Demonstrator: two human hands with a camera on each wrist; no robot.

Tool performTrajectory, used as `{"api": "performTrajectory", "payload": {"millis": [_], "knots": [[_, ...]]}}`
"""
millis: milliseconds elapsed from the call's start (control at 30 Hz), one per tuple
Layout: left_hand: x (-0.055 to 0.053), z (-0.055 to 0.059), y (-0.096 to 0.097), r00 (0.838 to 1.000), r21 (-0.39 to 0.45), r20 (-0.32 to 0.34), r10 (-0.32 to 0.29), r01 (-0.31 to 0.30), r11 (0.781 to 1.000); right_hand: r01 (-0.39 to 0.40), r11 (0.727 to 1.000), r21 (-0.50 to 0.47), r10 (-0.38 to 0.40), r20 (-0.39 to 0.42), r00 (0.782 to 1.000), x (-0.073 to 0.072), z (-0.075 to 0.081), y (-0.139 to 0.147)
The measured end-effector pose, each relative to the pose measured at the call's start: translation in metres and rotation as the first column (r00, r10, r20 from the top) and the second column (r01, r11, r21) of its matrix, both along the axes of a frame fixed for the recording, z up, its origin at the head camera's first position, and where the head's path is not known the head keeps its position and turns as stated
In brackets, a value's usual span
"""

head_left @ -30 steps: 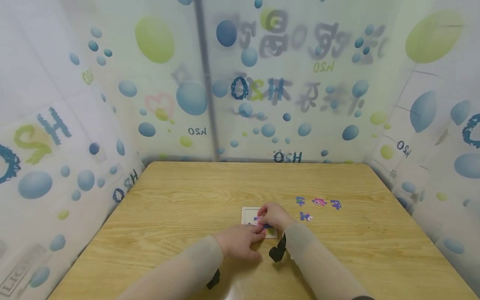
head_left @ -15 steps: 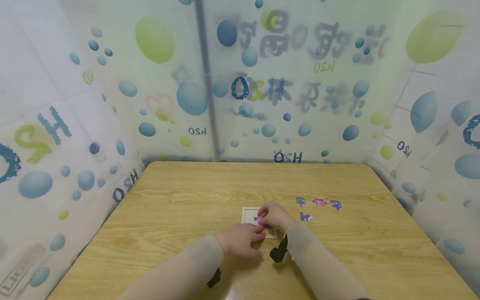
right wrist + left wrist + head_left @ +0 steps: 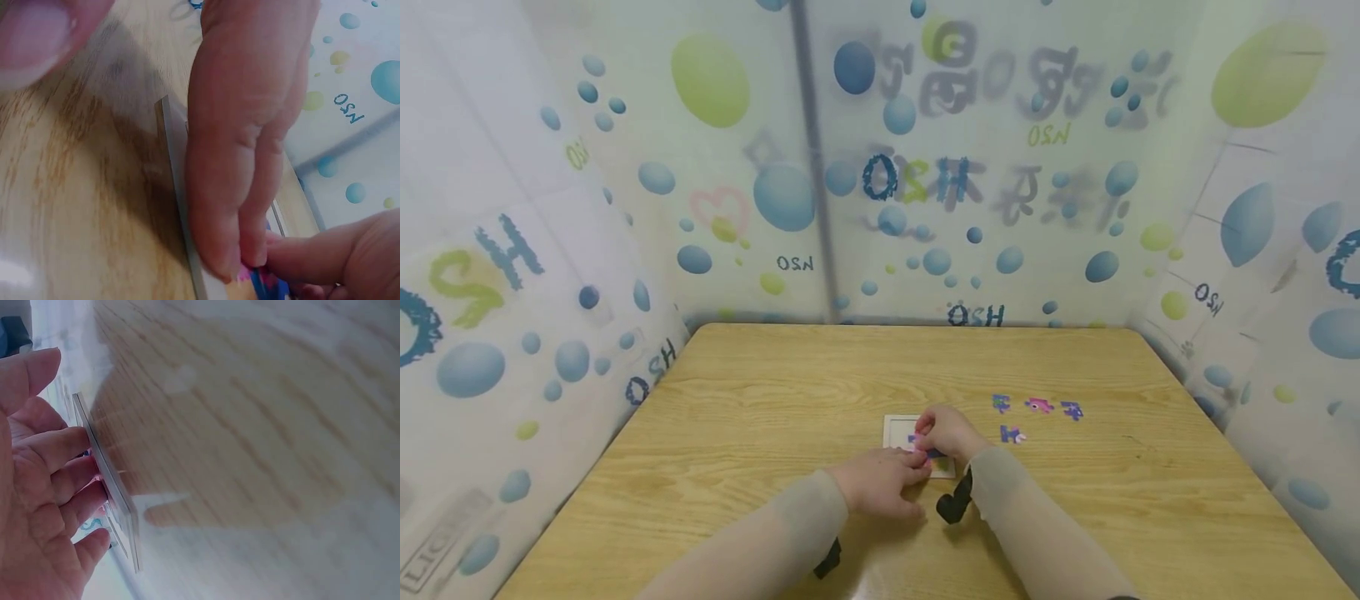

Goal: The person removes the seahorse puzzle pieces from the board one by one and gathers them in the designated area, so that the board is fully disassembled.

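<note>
A small white-framed puzzle board (image 3: 898, 423) lies on the table, with pink and blue puzzle pieces (image 3: 269, 286) partly covered by the hands. From the left, my left hand (image 3: 876, 483) rests its extended fingertips on the board's near part; its thumb stays off the board. My right hand (image 3: 951, 432) reaches over the right side, thumb and finger pinching a pink puzzle piece (image 3: 917, 445) at the middle of the board. The fingers hide most of that piece. In the left wrist view, the left fingers (image 3: 78, 475) lie over the edge of the board.
Several loose puzzle pieces lie right of the board, among them a pink one with an eye (image 3: 1039, 404) and a blue-and-pink one (image 3: 1012, 434). The wooden table (image 3: 737, 392) meets patterned curtains (image 3: 880, 250) at its back and sides.
</note>
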State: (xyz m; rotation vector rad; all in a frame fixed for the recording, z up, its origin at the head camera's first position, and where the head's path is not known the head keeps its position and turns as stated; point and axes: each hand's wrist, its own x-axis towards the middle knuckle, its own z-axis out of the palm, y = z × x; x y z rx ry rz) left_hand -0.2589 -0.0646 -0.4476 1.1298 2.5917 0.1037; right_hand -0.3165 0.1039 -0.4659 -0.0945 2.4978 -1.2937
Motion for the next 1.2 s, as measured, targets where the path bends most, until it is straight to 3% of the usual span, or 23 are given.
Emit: {"api": "performTrajectory", "payload": {"millis": [333,567,800,1200], "knots": [[0.0008,0.0,-0.0001,1.0,0.006,0.001,-0.011,0.011,1.0,0.007,1.0,-0.025,-0.006,0.03,1.0,-0.0016,-0.0023,0.0007],[0.0022,0.0018,0.0003,1.0,-0.004,-0.021,-0.009,0.009,1.0,-0.009,1.0,-0.029,0.009,0.002,1.0,-0.001,-0.0019,-0.0003],[0.0019,0.0016,0.0003,0.999,-0.009,-0.033,-0.011,0.011,1.0,-0.014,1.0,0.026,0.014,-0.007,1.0,-0.0006,0.0021,-0.0041],[0.001,0.0005,-0.0002,0.999,-0.002,-0.032,-0.016,0.016,1.0,0.025,0.997,-0.068,-0.022,0.041,0.999,-0.0003,-0.0006,0.0002]]}}
